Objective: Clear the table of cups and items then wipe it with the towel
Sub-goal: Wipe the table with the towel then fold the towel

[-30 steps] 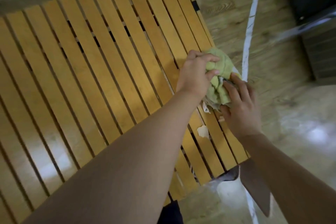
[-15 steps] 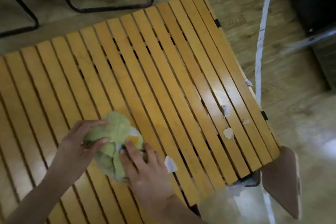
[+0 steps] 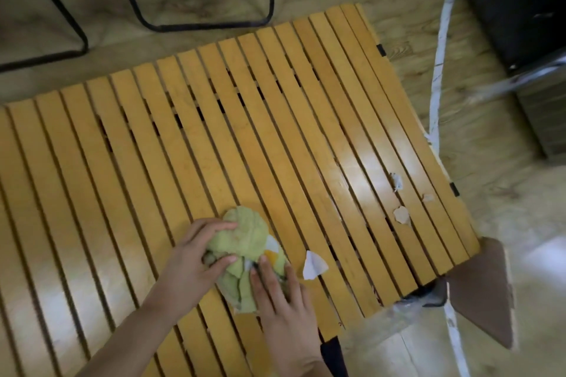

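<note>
towel (image 3: 245, 242) bunched on the slatted table (image 3: 153, 138), left hand (image 3: 196, 266) gripping it, right hand (image 3: 275, 294) pressing flat; no readable writing

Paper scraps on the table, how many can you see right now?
4. A white scrap lies just right of the towel; three smaller scraps sit near the table's right edge. More may be hidden under the towel or hands.

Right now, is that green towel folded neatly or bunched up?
Bunched up. The towel is a crumpled wad on the table, with the left hand gripping it and the right hand pressing it.
</note>
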Demonstrator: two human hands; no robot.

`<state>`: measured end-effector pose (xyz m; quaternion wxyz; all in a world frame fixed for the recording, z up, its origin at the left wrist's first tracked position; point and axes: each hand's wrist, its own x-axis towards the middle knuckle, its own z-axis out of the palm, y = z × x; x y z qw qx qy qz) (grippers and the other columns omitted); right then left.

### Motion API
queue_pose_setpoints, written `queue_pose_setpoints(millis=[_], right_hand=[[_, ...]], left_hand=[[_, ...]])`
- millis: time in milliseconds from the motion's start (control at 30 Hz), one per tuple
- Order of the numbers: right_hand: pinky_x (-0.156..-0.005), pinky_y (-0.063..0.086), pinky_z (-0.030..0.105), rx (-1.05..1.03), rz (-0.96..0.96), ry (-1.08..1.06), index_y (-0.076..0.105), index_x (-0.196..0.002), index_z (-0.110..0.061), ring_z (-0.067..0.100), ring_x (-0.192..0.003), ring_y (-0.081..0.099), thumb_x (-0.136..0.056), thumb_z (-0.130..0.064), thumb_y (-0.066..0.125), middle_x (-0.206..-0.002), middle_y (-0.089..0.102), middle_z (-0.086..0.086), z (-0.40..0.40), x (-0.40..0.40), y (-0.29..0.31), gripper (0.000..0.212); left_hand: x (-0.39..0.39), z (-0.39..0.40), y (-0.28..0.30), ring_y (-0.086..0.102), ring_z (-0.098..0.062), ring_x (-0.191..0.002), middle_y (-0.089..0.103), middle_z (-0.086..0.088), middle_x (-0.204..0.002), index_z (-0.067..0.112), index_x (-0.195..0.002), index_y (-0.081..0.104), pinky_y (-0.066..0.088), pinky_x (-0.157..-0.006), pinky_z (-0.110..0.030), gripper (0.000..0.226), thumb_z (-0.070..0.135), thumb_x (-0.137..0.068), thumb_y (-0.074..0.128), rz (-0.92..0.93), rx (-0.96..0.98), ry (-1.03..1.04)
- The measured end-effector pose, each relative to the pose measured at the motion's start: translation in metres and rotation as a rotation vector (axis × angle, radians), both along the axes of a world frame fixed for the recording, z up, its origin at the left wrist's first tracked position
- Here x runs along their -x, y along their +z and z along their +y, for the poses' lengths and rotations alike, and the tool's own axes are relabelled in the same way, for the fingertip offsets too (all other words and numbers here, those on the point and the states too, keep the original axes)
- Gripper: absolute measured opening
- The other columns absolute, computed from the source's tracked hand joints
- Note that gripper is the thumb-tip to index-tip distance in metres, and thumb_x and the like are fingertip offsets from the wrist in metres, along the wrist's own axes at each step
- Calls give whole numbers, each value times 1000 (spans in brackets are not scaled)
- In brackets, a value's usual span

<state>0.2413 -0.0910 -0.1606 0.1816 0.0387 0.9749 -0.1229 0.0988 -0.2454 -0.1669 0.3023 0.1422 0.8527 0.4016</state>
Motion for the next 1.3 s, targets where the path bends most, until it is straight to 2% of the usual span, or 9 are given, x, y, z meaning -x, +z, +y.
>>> queue_pose_setpoints(millis=[200, 300, 500, 667, 767, 933, 1033, 1167, 1300], right_hand=[[-75, 61, 40, -31, 25, 83, 51, -140, -26, 36, -118, 64, -87, -28, 44, -151, 46, -6, 47, -20, -7, 54], [-79, 60, 41, -56, 68, 127, 52, -141, -26, 37, -119, 62, -89, -24, 44, -150, 47, -4, 80, -16, -9, 53], [-85, 58, 43, -146, 115, 145, 53, -143, -23, 40, -123, 59, -87, -18, 41, -153, 44, -1, 162, -5, -8, 57], [-86, 57, 45, -154, 59, 70, 48, -146, -20, 43, -126, 55, -67, -11, 84, -155, 41, 2, 232, 13, -7, 87], [-88, 57, 46, -171, 72, 70, 47, -147, -17, 45, -128, 51, -67, -6, 82, -156, 39, 4, 277, 26, -7, 88], [-89, 54, 51, -202, 93, 19, 45, -147, -15, 47, -128, 51, -67, -4, 79, -157, 37, 6, 352, 47, -8, 88], [-88, 54, 49, -189, 67, -43, 42, -149, -14, 47, -129, 48, -60, -3, 82, -158, 35, 5, 384, 57, -5, 98], [-95, 52, 52, -127, 60, -107, 38, -151, -17, 45, -133, 42, -70, 3, 73, -161, 29, 1, 400, 61, -4, 90], [-90, 54, 49, -93, 58, -143, 47, -145, -16, 43, -127, 46, -74, 1, 72, -157, 36, 5, 392, 66, 5, 77]], left_hand=[[-33, 26, -1, 29, -2, -134, 14, 30, -132, 58, -130, 23, 34, -115, -28, 78, 35, -79, 78, -45, 96, -119], [-41, 51, -2, 26, 7, -126, 17, 28, -130, 55, -132, 25, 35, -112, -26, 75, 39, -78, 74, 16, 78, -52], [-36, 136, -9, 30, 2, -126, 28, 8, -141, 32, -142, 41, 39, -107, -26, 72, 25, -80, 79, 77, 51, -3], [-15, 213, -11, 42, -13, -128, 32, -1, -143, 24, -141, 45, 43, -101, -26, 70, 26, -80, 80, 142, 75, -64], [-5, 259, -12, 44, -14, -125, 31, 0, -142, 26, -141, 42, 49, -98, -31, 73, 29, -79, 79, 181, 68, -63], [17, 340, -12, 36, -13, -133, 25, 3, -144, 27, -143, 37, 37, -110, -28, 71, 28, -83, 76, 189, 25, -71], [30, 379, -7, 42, -17, -128, 28, -1, -143, 23, -142, 39, 42, -104, -29, 70, 22, -83, 77, 178, -6, -67], [38, 402, -6, 42, -16, -128, 29, 2, -142, 25, -142, 40, 42, -105, -31, 71, 18, -83, 78, 176, -6, -82], [38, 393, -6, 40, -1, -106, 32, 6, -134, 28, -136, 44, 46, -95, -25, 67, 16, -80, 80, 228, -12, -61]])
